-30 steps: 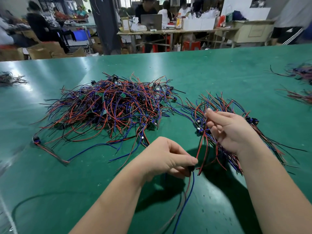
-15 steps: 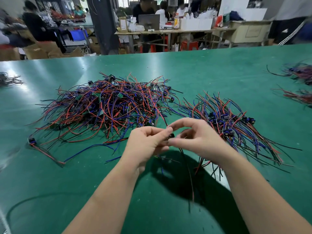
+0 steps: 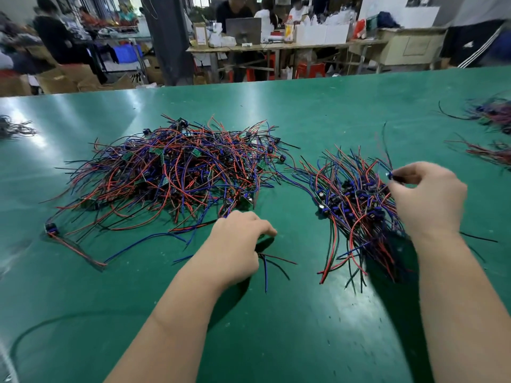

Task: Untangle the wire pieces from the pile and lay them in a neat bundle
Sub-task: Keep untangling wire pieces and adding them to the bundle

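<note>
**Most wires lie unsorted in the pile**

Most of the work is ahead, I judge. The big tangled pile (image 3: 171, 178) of red, blue and black wires sits left of the middle of the green table (image 3: 304, 341). It is far larger than the bundle (image 3: 356, 211) laid to its right, whose tails run toward the near edge. The left hand (image 3: 237, 244) is curled at the pile's near side, gripping a wire piece (image 3: 266, 268) whose ends stick out beneath it. The right hand (image 3: 425, 200) pinches a small plug (image 3: 391, 176) between thumb and forefinger, just above the bundle's right side. Other heaps (image 3: 492, 117) lie blurred at the right edge.
</note>
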`<state>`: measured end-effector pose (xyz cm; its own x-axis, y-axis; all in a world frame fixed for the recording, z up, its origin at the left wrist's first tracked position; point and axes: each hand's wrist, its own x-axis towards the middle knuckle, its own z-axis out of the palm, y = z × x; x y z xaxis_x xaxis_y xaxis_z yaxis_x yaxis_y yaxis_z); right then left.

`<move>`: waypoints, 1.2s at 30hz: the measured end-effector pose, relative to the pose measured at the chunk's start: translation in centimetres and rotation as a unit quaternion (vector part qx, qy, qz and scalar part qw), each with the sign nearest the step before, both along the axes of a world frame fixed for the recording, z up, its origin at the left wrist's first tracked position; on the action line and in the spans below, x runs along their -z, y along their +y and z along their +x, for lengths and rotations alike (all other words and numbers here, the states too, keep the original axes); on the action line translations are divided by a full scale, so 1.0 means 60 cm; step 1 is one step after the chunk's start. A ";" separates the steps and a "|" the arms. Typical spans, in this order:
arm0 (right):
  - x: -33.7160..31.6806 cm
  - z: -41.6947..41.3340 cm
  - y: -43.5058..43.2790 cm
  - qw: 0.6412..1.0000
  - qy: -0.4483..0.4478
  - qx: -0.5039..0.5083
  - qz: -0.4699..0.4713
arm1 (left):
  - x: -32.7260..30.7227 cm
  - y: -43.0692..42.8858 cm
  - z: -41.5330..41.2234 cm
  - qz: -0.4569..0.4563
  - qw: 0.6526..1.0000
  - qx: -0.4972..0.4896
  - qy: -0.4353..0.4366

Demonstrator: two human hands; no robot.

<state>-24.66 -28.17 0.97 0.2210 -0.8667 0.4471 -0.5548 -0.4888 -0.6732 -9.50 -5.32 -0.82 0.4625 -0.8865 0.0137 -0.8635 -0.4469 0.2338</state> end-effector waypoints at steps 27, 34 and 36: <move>0.013 0.081 0.159 0.781 -0.141 -0.531 0.297 | -0.033 -0.013 -0.027 -0.611 0.709 -0.055 0.348; 0.006 0.077 0.165 0.715 -0.230 -0.532 0.391 | -0.036 -0.022 -0.031 -0.589 0.603 -0.060 0.535; 0.004 0.076 0.166 0.691 -0.241 -0.534 0.424 | -0.032 -0.024 -0.033 -0.579 0.606 -0.057 0.542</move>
